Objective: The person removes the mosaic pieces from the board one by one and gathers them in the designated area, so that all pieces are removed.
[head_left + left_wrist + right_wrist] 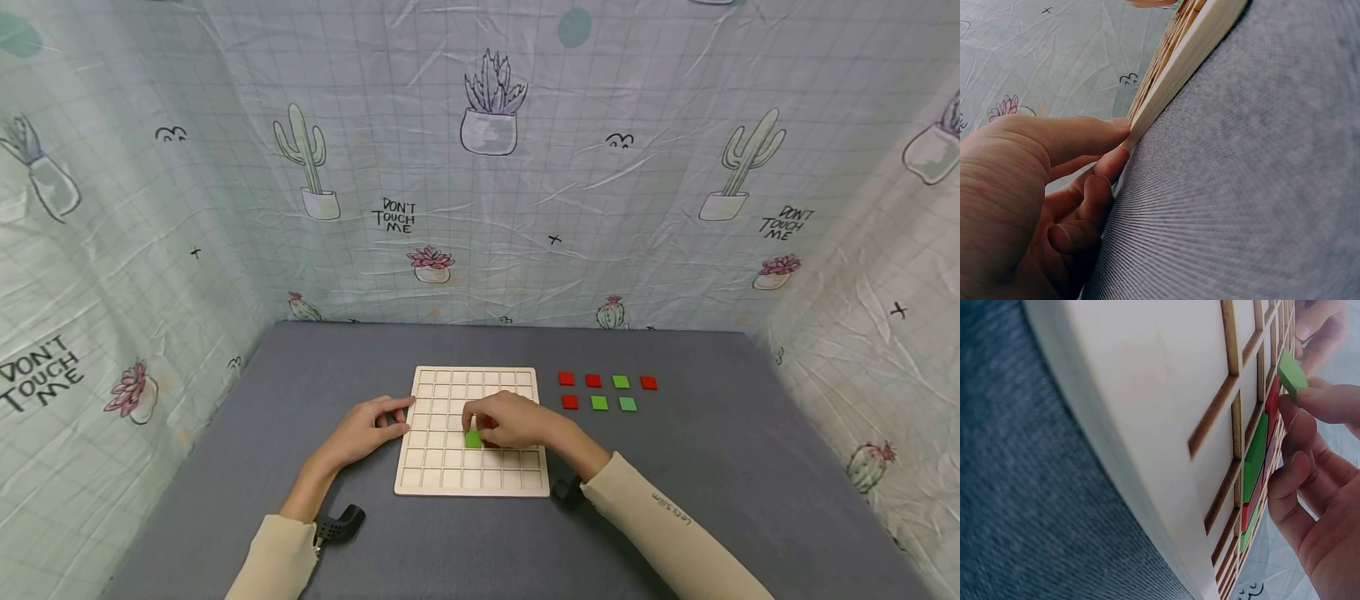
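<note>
A pale wooden grid board (442,477) lies on the grey tabletop. At its left edge, my left hand (369,429) holds the rim, with thumb (1085,139) and fingertips right at the side of the board. Over the middle of the grid, my right hand (513,419) pinches a green square tile (472,439) between thumb and finger. The right wrist view shows this green tile (1292,374) tilted above the grid. Close beneath the fingers sit a red tile (1273,397) and another green tile (1256,459) in the grid; in the head view the hand mostly hides them.
Right of the board, loose tiles lie in two rows: several red ones (593,381), light green ones (620,382) and a darker green one (627,404). A printed cloth (510,225) hangs behind the table and at both sides.
</note>
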Demonstrator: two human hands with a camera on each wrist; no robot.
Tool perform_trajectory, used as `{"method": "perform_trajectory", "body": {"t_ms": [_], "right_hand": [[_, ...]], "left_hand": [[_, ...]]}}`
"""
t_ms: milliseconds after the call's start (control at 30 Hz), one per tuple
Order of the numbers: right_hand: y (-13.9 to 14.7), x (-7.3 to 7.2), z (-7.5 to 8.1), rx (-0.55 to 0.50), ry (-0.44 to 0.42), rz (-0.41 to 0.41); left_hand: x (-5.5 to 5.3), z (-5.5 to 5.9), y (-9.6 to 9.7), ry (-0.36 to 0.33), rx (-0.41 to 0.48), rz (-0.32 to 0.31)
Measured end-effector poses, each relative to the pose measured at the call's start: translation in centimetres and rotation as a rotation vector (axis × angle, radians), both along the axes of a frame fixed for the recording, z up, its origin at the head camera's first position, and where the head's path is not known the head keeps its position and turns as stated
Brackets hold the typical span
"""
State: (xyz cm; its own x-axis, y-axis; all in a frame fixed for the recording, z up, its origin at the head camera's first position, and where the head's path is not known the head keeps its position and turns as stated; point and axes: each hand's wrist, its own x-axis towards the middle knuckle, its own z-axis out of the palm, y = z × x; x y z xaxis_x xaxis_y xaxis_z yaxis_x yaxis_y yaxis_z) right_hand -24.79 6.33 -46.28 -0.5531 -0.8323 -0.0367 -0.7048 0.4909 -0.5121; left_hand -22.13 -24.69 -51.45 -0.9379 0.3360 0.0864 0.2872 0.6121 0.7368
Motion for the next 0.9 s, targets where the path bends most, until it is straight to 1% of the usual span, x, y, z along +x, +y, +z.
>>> {"method": "perform_trajectory", "body": {"t_ms": [300, 533, 733, 900], "right_hand": [[0.1, 0.0, 0.0, -0.027, -0.014, -0.002], [0.6, -0.2, -0.1, -0.075, 0.009, -0.012], [1.7, -0.5, 0.4, -0.107, -0.002, -0.02], [2.9, -0.7, 0.8, -0.145, -0.001, -0.042]], "left_hand": [[0.0, 0.0, 0.0, -0.003, 0.0, -0.001], [0.0, 0.0, 0.0, -0.004, -0.003, -0.01], [0.0, 0.0, 0.0, -0.008, 0.007, -0.009], [-0.1, -0.1, -0.1, -0.007, 0.011, -0.012]]}}
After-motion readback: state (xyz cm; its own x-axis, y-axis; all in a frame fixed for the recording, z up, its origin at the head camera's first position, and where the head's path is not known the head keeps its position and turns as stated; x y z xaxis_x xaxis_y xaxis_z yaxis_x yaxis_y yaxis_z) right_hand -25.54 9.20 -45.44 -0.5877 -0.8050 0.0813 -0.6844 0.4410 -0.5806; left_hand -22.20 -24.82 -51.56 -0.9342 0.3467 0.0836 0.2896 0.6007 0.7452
